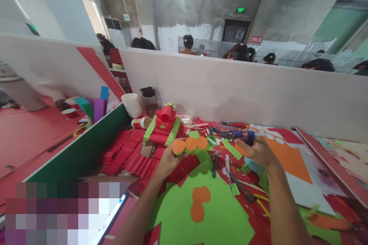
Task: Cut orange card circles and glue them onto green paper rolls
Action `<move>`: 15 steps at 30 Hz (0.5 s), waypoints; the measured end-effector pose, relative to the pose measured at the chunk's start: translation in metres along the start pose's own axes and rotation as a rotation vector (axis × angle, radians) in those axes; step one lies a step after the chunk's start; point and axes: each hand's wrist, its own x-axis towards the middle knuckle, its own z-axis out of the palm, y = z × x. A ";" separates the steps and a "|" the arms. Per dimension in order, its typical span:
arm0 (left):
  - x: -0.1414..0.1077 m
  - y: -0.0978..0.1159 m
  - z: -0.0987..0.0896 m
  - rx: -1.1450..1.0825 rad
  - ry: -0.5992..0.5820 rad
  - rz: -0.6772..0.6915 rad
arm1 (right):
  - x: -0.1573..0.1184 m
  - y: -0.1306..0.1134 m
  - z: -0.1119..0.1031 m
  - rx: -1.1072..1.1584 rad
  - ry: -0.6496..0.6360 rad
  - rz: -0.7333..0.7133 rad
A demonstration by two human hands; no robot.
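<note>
My left hand (pixel 171 157) pinches a strip of green paper by its left end. On that strip sits a row of three orange paper discs (pixel 191 144). Further right, my right hand (pixel 260 151) is closed around the rear of a blue glue gun (pixel 237 134), with the thumb toward me and the other fingers partly hidden. Below both hands lies a large green paper sheet (pixel 172 206), bearing a few overlapping orange discs (pixel 198 203). A red paper model (pixel 165 124) with green strips and a star stands behind my left hand.
Folded red paper (pixel 123 153) lies at left, beside a green divider (pixel 83 149). A white cup (pixel 131 105) and a dark-lidded bottle (pixel 149 100) stand at the back. Scissors (pixel 244 189), a craft knife (pixel 215 164) and paper scraps lie between my arms. A white partition (pixel 230 88) rises behind.
</note>
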 end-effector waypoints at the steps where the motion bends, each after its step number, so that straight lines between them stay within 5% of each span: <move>1: 0.000 -0.001 0.000 -0.002 -0.001 -0.003 | -0.001 0.001 -0.001 0.014 0.009 -0.009; 15: -0.001 -0.006 0.000 -0.012 -0.009 -0.001 | 0.001 -0.008 0.004 0.014 -0.062 0.002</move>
